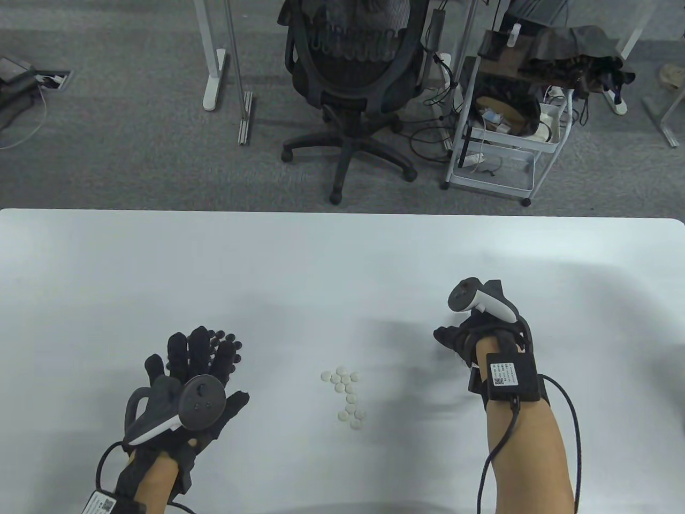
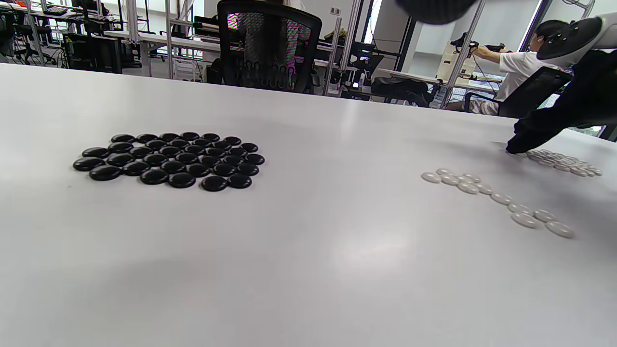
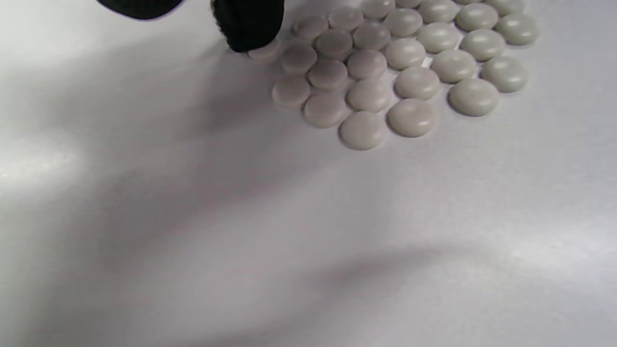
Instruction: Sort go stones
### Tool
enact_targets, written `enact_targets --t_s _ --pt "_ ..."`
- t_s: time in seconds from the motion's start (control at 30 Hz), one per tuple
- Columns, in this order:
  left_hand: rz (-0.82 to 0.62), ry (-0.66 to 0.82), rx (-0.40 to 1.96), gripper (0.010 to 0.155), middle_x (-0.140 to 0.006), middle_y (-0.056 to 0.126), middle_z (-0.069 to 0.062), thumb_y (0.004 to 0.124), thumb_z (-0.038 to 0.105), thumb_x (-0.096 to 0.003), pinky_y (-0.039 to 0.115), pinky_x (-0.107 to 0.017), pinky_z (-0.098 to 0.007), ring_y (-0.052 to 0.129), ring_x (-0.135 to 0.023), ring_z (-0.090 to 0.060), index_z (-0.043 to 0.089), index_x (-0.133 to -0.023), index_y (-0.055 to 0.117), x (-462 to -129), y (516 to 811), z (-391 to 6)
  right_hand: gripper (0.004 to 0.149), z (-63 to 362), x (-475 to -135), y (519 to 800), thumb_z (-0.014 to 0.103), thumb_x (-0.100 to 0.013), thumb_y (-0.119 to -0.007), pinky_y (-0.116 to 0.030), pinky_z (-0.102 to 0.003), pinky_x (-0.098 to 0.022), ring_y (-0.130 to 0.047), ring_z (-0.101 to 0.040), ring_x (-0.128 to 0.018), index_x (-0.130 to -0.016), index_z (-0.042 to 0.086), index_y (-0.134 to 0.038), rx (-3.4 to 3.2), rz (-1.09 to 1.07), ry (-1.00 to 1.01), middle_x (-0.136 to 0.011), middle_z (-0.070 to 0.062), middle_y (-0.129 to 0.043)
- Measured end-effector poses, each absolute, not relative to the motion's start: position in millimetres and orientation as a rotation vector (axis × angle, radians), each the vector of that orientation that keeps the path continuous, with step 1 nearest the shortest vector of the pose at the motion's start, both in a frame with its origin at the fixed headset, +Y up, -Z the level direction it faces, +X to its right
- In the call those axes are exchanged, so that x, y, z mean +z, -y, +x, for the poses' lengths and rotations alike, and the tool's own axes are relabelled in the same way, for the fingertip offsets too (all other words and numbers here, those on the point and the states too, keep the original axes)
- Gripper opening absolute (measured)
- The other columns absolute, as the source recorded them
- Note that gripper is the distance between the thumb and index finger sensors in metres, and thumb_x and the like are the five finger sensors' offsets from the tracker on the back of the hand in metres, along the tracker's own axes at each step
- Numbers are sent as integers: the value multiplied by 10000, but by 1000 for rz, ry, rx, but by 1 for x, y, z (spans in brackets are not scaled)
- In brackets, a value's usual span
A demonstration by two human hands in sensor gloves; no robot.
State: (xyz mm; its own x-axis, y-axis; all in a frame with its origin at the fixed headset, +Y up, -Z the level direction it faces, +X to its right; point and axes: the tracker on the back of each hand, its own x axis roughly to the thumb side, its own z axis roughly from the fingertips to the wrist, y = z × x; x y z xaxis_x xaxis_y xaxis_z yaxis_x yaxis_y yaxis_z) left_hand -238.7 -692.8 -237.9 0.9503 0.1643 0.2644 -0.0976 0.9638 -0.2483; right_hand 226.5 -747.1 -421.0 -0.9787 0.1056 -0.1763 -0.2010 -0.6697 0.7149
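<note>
A packed cluster of black stones (image 2: 168, 159) lies on the white table, half hidden under my left hand (image 1: 199, 357) in the table view. That hand hovers flat over them with straight, spread fingers and holds nothing. A loose trail of white stones (image 1: 346, 393) sits at the table's middle. My right hand (image 1: 452, 338) points down at a tidy pile of white stones (image 3: 400, 62). One fingertip (image 3: 250, 24) rests on a white stone (image 3: 264, 51) at the pile's edge, with the thumb apart from it. The table view hides this pile under the hand.
The table's far edge (image 1: 342, 212) runs across the middle of the table view. Behind it stand an office chair (image 1: 348, 80) and a white wire cart (image 1: 503, 123). A person (image 2: 520, 72) works at another desk in the background.
</note>
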Motion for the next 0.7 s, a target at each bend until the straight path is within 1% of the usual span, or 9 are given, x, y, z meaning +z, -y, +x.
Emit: enact_targets --t_s 0.17,0.23,0.33,0.37,0.47,0.53,0.7 --pt "-234 290 132 772 -1127 -127 -361 487 508 -633 32 -556 -850 -132 -922 -628 107 -1182 122 -238 693 -239 648 219 -422 740 524 -544 -488 -57 -821 -546 95 -564 -891 -1104 207 -562 2718 -134 -1155 -1099 -252 1" --pt "-233 289 133 773 -1126 -127 -363 488 508 -633 31 -556 -851 -133 -921 -629 106 -1183 123 -238 692 -239 646 206 -421 733 523 -545 -489 -59 -821 -547 93 -565 -893 -1104 209 -569 2723 -51 -1145 -1101 -251 -1" --pt "-229 285 132 772 -1126 -129 -362 487 508 -633 30 -556 -851 -134 -920 -629 107 -1182 122 -238 692 -240 634 174 -414 724 519 -545 -497 -57 -820 -546 94 -562 -893 -1094 218 -600 2719 159 -1165 -1103 -248 -4" --pt "-228 285 130 772 -1126 -127 -361 489 509 -632 32 -556 -850 -132 -922 -628 109 -1182 123 -238 692 -240 632 155 -408 720 517 -546 -499 -57 -819 -549 95 -560 -894 -1091 218 -613 2710 270 -1188 -1104 -244 -5" --pt "-232 291 139 773 -1125 -131 -361 488 509 -633 30 -556 -850 -134 -920 -628 108 -1181 119 -239 692 -241 618 115 -393 712 508 -551 -506 -59 -818 -551 95 -558 -894 -1085 221 -626 2705 495 -1223 -1105 -240 -5" --pt "-233 290 138 774 -1124 -132 -364 488 510 -632 29 -555 -850 -135 -919 -629 108 -1181 120 -239 692 -241 613 86 -380 708 508 -552 -507 -61 -818 -553 94 -557 -896 -1083 227 -629 2693 661 -1213 -1108 -237 -9" --pt "-227 289 141 773 -1124 -131 -362 488 508 -634 29 -556 -850 -135 -920 -629 106 -1183 121 -239 692 -241 610 39 -360 716 509 -551 -509 -56 -818 -551 100 -554 -893 -1090 237 -596 2673 862 -1256 -1101 -231 11"
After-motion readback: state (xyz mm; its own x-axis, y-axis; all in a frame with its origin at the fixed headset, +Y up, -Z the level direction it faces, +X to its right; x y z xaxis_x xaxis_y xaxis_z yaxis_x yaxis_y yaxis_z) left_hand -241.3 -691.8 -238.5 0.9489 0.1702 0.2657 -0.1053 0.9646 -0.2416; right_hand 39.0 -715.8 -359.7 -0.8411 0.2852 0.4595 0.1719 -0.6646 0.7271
